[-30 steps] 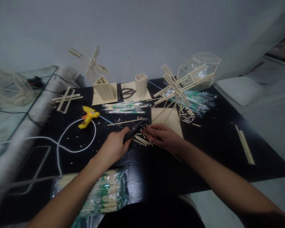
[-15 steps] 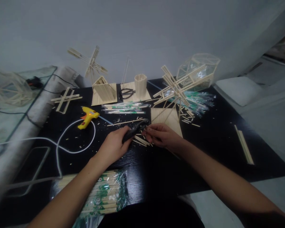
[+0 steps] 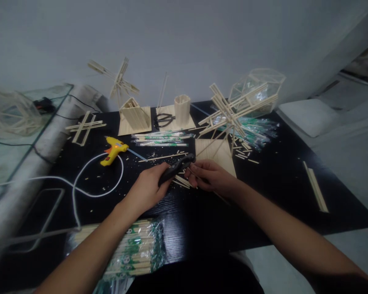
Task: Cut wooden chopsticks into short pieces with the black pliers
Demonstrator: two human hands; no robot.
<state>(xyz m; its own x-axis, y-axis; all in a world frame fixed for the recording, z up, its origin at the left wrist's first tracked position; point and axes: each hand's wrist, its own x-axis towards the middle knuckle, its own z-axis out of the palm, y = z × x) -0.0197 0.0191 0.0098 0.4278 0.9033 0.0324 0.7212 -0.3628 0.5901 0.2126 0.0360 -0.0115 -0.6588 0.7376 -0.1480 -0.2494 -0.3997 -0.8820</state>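
Observation:
My left hand (image 3: 149, 183) is closed around the dark handles of a pair of pliers (image 3: 176, 168), whose jaws point right. Close to those jaws, my right hand (image 3: 210, 176) pinches a thin wooden stick (image 3: 223, 198); its lower end shows below the palm. Whether the jaws touch the stick is hard to make out. Several loose sticks (image 3: 181, 181) lie on the black table under the pliers. Just beyond my right hand stands a pinwheel-like stick frame (image 3: 228, 116) on a square wooden base (image 3: 210, 149).
A yellow glue gun (image 3: 113, 151) with a white cord lies at left. Behind are scissors (image 3: 164, 119), a stick cup (image 3: 182, 110) and a stick-walled box (image 3: 135, 116). Wrapped chopsticks (image 3: 135, 249) lie in front. Cut bits (image 3: 243, 152) and two sticks (image 3: 315, 188) are at right.
The pliers' jaws have shifted slightly right, closer to my right hand's fingertips. My right hand has turned a little with the stick. The other things stay in place.

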